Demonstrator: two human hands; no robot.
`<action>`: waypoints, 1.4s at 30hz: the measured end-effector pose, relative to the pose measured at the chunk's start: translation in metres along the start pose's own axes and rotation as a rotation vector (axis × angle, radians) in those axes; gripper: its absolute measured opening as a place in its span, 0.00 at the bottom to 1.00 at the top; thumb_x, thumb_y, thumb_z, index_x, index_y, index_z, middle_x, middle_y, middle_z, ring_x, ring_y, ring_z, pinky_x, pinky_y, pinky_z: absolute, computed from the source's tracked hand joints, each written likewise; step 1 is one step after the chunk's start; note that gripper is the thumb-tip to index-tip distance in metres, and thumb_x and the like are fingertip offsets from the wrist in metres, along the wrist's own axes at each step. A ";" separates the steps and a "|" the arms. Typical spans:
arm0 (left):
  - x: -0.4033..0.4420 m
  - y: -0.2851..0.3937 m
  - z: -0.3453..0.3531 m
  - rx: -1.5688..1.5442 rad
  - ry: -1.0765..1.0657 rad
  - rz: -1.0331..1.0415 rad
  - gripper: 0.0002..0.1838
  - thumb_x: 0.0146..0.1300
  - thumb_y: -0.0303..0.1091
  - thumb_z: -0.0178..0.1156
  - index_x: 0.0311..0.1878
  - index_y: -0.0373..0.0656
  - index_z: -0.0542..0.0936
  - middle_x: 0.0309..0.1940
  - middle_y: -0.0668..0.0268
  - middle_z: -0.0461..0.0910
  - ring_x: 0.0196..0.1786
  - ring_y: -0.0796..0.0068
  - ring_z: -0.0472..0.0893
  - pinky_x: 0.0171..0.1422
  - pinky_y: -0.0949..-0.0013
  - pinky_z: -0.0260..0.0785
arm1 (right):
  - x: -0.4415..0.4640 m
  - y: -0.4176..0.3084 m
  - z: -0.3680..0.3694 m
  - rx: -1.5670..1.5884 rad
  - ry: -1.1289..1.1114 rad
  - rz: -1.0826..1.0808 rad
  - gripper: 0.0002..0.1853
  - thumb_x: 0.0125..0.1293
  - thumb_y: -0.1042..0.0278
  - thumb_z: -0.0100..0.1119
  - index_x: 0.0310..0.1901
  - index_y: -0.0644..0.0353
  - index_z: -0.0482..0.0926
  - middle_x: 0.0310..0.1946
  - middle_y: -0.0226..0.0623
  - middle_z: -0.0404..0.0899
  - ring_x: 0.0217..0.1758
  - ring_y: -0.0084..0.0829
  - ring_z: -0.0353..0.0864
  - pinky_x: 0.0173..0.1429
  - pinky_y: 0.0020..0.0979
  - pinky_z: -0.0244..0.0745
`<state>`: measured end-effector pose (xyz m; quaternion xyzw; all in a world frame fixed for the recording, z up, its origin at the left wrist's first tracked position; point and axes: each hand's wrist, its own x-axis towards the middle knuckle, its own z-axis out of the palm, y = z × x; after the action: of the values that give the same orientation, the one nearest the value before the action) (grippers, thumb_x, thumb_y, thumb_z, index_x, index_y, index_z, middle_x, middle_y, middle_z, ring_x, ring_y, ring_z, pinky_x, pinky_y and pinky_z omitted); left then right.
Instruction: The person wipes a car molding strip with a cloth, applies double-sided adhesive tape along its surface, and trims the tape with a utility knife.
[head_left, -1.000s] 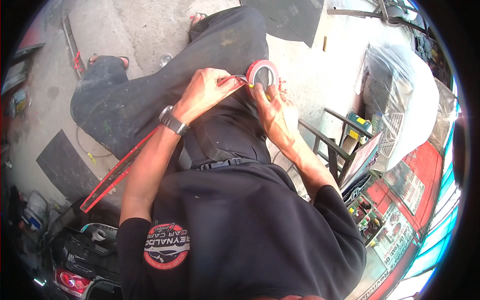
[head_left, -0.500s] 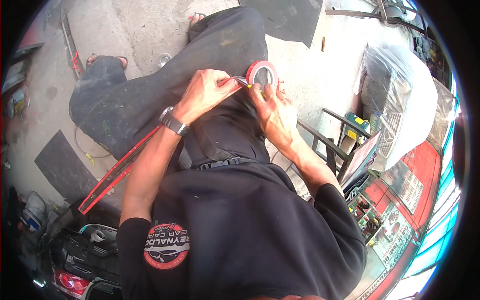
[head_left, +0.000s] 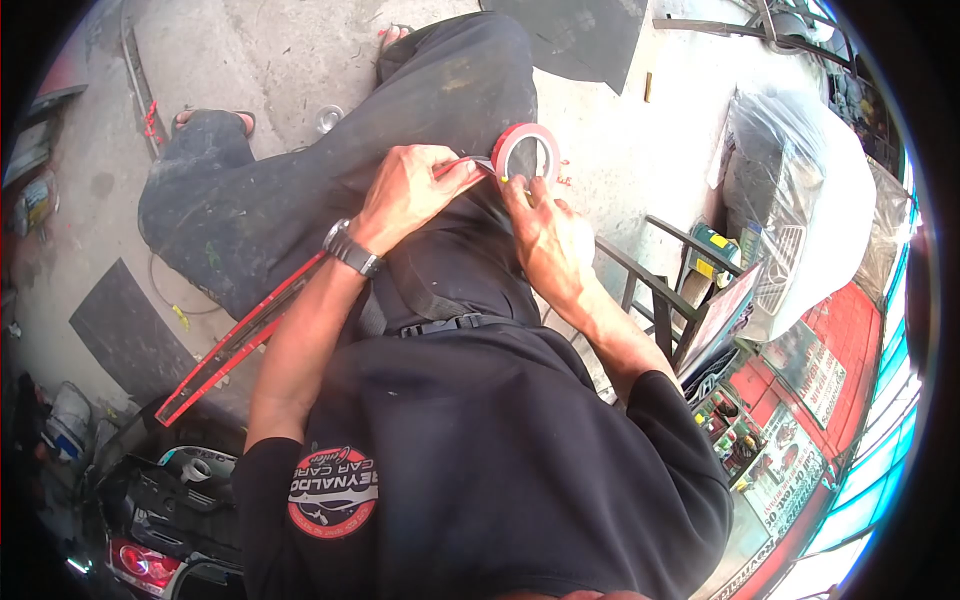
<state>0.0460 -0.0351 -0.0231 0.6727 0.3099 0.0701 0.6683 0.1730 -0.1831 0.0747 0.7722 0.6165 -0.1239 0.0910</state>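
My left hand (head_left: 408, 192) pinches the end of a narrow red strip (head_left: 450, 166) between thumb and fingers, above my dark trousers. The strip runs to a roll of red tape (head_left: 544, 138) with a pale inner ring. My right hand (head_left: 550, 238) has its fingertips closed at the lower edge of this roll, around a small cutter with yellow parts (head_left: 505, 180), mostly hidden by the fingers. A long dark trim piece with red edges (head_left: 225, 345) passes beneath my left forearm.
A dark flat sheet (head_left: 135, 325) lies on the concrete floor (head_left: 290, 60) at left. Car parts with a red tail light (head_left: 145, 563) are at lower left. At right stand a metal frame (head_left: 660, 295) and a plastic-wrapped white part (head_left: 835, 200).
My left hand has shifted slightly down and right, with the trim piece under the forearm. The cutter's blade, seen earlier between strip and roll, now shows less.
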 end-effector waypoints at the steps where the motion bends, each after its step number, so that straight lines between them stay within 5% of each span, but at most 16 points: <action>1: 0.000 -0.002 0.000 -0.011 -0.002 -0.007 0.16 0.69 0.41 0.69 0.42 0.35 0.89 0.30 0.47 0.86 0.30 0.64 0.87 0.37 0.61 0.75 | 0.000 0.000 0.001 0.003 -0.004 0.013 0.22 0.65 0.74 0.58 0.61 0.65 0.74 0.46 0.48 0.79 0.32 0.45 0.88 0.34 0.42 0.85; 7: -0.001 0.001 -0.003 0.107 0.030 0.001 0.17 0.68 0.43 0.70 0.41 0.35 0.89 0.29 0.48 0.86 0.29 0.64 0.87 0.37 0.61 0.75 | -0.003 0.003 0.006 0.064 -0.009 0.084 0.19 0.66 0.73 0.60 0.58 0.63 0.75 0.41 0.48 0.80 0.31 0.44 0.88 0.34 0.42 0.84; 10: 0.001 -0.008 -0.002 0.026 0.001 0.036 0.15 0.73 0.40 0.67 0.43 0.34 0.89 0.23 0.63 0.85 0.28 0.88 0.78 0.33 0.72 0.70 | -0.006 0.002 0.005 0.212 0.094 0.142 0.16 0.68 0.70 0.63 0.56 0.62 0.76 0.40 0.50 0.81 0.36 0.49 0.88 0.37 0.45 0.83; 12: 0.002 -0.010 -0.002 0.049 -0.021 -0.002 0.15 0.73 0.40 0.67 0.43 0.34 0.89 0.23 0.64 0.84 0.28 0.88 0.77 0.32 0.71 0.69 | -0.003 0.001 0.023 0.368 0.253 0.233 0.16 0.68 0.68 0.67 0.55 0.59 0.77 0.42 0.51 0.83 0.41 0.55 0.87 0.43 0.48 0.82; 16: 0.000 -0.001 -0.003 0.038 0.007 0.030 0.15 0.72 0.40 0.67 0.42 0.34 0.89 0.22 0.64 0.83 0.26 0.87 0.76 0.32 0.71 0.68 | 0.011 0.006 0.045 0.456 0.156 0.283 0.12 0.70 0.64 0.69 0.46 0.61 0.79 0.40 0.54 0.84 0.42 0.56 0.86 0.43 0.48 0.79; 19: 0.001 -0.002 -0.004 0.004 -0.025 -0.045 0.16 0.69 0.43 0.70 0.43 0.37 0.90 0.29 0.50 0.86 0.26 0.66 0.82 0.37 0.63 0.74 | 0.016 0.007 0.045 0.505 0.147 0.349 0.13 0.69 0.62 0.70 0.41 0.64 0.79 0.35 0.55 0.83 0.38 0.55 0.85 0.40 0.47 0.77; 22: 0.000 0.002 -0.006 0.075 -0.021 -0.025 0.17 0.69 0.45 0.70 0.44 0.38 0.90 0.29 0.50 0.86 0.27 0.67 0.83 0.38 0.63 0.74 | 0.016 0.023 0.028 0.574 0.125 0.440 0.14 0.69 0.61 0.70 0.38 0.64 0.78 0.25 0.56 0.79 0.29 0.55 0.82 0.36 0.46 0.75; 25: -0.001 0.003 -0.006 0.019 0.005 0.057 0.17 0.73 0.43 0.66 0.45 0.36 0.89 0.21 0.62 0.80 0.27 0.83 0.75 0.33 0.69 0.68 | -0.006 0.057 0.032 0.503 0.181 0.579 0.13 0.72 0.61 0.67 0.39 0.63 0.79 0.24 0.55 0.78 0.26 0.50 0.80 0.33 0.44 0.74; 28: 0.000 0.010 -0.009 0.038 -0.004 0.003 0.20 0.69 0.48 0.69 0.41 0.36 0.89 0.26 0.54 0.85 0.26 0.72 0.80 0.35 0.64 0.71 | -0.047 0.086 0.065 0.411 0.176 0.601 0.11 0.73 0.64 0.66 0.45 0.63 0.79 0.24 0.55 0.78 0.24 0.48 0.80 0.31 0.44 0.73; 30: 0.001 0.014 -0.011 0.041 -0.039 -0.051 0.21 0.69 0.48 0.69 0.36 0.35 0.88 0.23 0.55 0.84 0.25 0.74 0.79 0.34 0.65 0.70 | -0.080 0.082 0.094 0.463 0.176 0.592 0.11 0.73 0.65 0.66 0.46 0.64 0.79 0.24 0.56 0.78 0.25 0.52 0.81 0.31 0.45 0.72; 32: 0.003 0.019 -0.012 0.040 -0.052 -0.077 0.23 0.69 0.49 0.69 0.32 0.34 0.87 0.20 0.57 0.82 0.24 0.76 0.78 0.33 0.65 0.70 | -0.120 0.067 0.140 0.540 0.163 0.612 0.10 0.70 0.68 0.68 0.46 0.64 0.78 0.28 0.58 0.79 0.32 0.59 0.82 0.36 0.48 0.74; 34: 0.005 0.023 -0.013 0.035 -0.035 -0.082 0.24 0.69 0.49 0.69 0.28 0.34 0.85 0.18 0.59 0.80 0.24 0.78 0.77 0.32 0.65 0.69 | -0.167 0.053 0.184 0.426 0.146 0.410 0.11 0.74 0.64 0.64 0.51 0.58 0.77 0.38 0.58 0.83 0.35 0.60 0.85 0.34 0.52 0.76; 36: 0.006 0.024 -0.014 0.065 -0.050 -0.123 0.24 0.70 0.48 0.68 0.28 0.34 0.85 0.18 0.61 0.81 0.23 0.79 0.77 0.32 0.65 0.69 | -0.197 0.029 0.189 0.563 -0.142 0.600 0.10 0.75 0.65 0.61 0.52 0.58 0.77 0.45 0.58 0.83 0.40 0.60 0.86 0.38 0.53 0.78; 37: 0.008 0.023 -0.015 0.082 -0.058 -0.141 0.24 0.70 0.48 0.68 0.29 0.34 0.85 0.18 0.62 0.81 0.23 0.79 0.77 0.32 0.65 0.69 | -0.215 0.021 0.202 0.549 -0.085 0.525 0.09 0.77 0.67 0.55 0.54 0.59 0.76 0.45 0.57 0.84 0.42 0.59 0.87 0.42 0.54 0.80; 40: 0.013 0.015 -0.014 -0.017 -0.090 -0.215 0.23 0.71 0.49 0.67 0.33 0.34 0.87 0.19 0.66 0.82 0.24 0.80 0.76 0.33 0.67 0.69 | -0.256 0.012 0.235 0.489 -0.409 0.643 0.18 0.75 0.56 0.54 0.60 0.55 0.77 0.51 0.56 0.85 0.55 0.57 0.85 0.53 0.50 0.79; 42: 0.014 0.017 -0.018 -0.040 -0.126 -0.221 0.22 0.72 0.49 0.67 0.38 0.34 0.88 0.22 0.68 0.83 0.26 0.81 0.77 0.34 0.68 0.69 | -0.265 0.007 0.237 0.476 -0.531 0.669 0.18 0.74 0.57 0.54 0.60 0.55 0.78 0.49 0.56 0.86 0.53 0.57 0.85 0.52 0.50 0.80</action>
<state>0.0530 -0.0115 -0.0101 0.6241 0.3379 -0.0401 0.7034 0.1057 -0.5001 -0.0705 0.8691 0.2447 -0.4179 0.1010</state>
